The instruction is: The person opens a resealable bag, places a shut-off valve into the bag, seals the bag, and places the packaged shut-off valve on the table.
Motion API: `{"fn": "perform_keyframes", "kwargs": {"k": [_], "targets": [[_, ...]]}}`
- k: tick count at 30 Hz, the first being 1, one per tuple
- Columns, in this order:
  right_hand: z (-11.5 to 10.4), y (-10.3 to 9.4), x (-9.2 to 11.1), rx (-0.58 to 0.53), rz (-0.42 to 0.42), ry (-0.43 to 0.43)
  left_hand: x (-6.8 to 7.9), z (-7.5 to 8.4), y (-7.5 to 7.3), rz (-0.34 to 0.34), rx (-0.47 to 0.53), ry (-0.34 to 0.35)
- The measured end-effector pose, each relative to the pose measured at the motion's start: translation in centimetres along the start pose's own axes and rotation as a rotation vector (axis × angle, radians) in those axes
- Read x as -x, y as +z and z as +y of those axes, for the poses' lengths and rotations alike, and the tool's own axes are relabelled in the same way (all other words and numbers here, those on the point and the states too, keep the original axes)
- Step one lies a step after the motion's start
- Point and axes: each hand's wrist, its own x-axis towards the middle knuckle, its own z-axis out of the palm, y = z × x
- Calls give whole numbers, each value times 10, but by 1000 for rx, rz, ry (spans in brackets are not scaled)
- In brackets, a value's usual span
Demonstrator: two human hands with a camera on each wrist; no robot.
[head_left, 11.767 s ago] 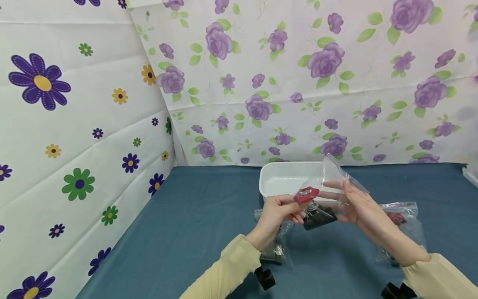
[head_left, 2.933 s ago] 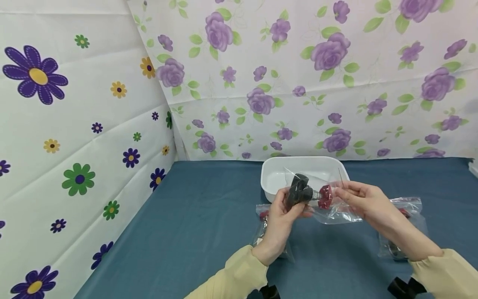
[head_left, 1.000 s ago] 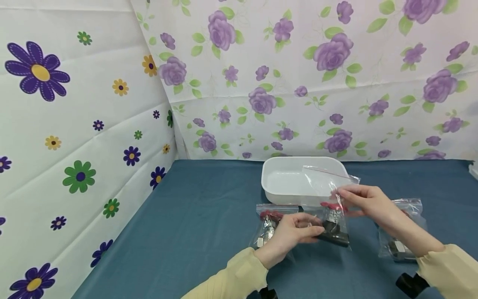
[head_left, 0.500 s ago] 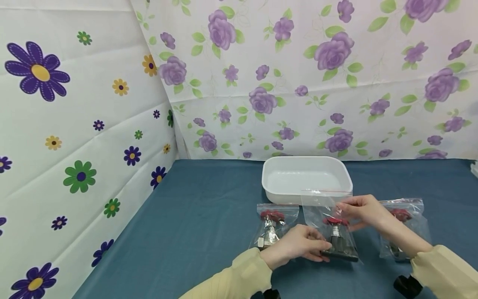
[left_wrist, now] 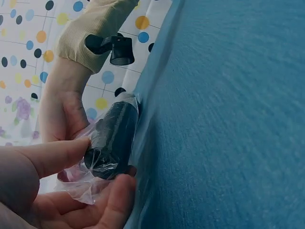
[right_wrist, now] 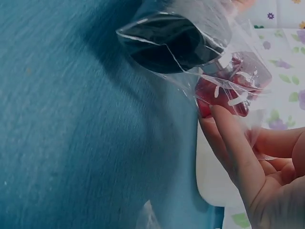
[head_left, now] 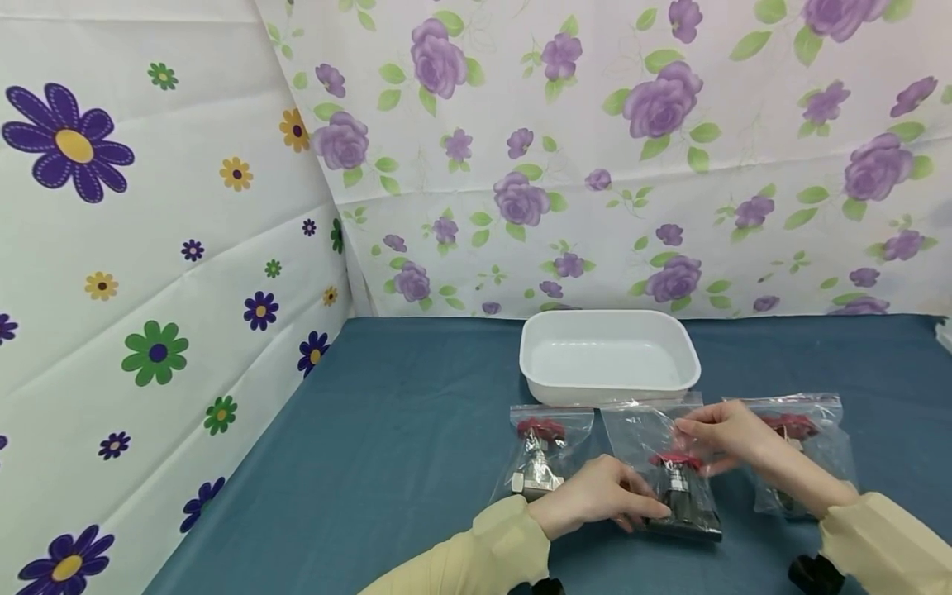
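A valve (head_left: 678, 496) with a red handwheel and a black body lies inside a clear zip bag (head_left: 632, 426), in front of the white basin. At the lower left of the bag, my left hand (head_left: 604, 497) pinches the black body through the plastic. The left wrist view shows that black body (left_wrist: 116, 136) between thumb and fingers, close over the blue cloth. My right hand (head_left: 732, 436) pinches the bag's plastic beside the handwheel. In the right wrist view the red handwheel (right_wrist: 228, 88) sits right at the fingertips.
Left of the held bag lies another bagged valve (head_left: 537, 463) with a red handwheel and metallic body. A third bagged valve (head_left: 799, 428) lies to the right, partly behind my right forearm. The white basin (head_left: 610, 391) stands behind them on blue cloth (head_left: 416, 430).
Earlier the valve was held up and turned between both hands. Since then both hands have lowered it, handwheel end toward the basin, into the space between the other two bags.
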Motion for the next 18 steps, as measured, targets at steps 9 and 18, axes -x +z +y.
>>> {"fn": "perform_keyframes", "kwargs": {"k": [9, 18], "targets": [[9, -3, -3, -33, -2, 91, -3, -2, 0, 35, -82, 8], [15, -8, -7, -77, -79, 99, 1, 1, 3, 60, -106, 17]]}}
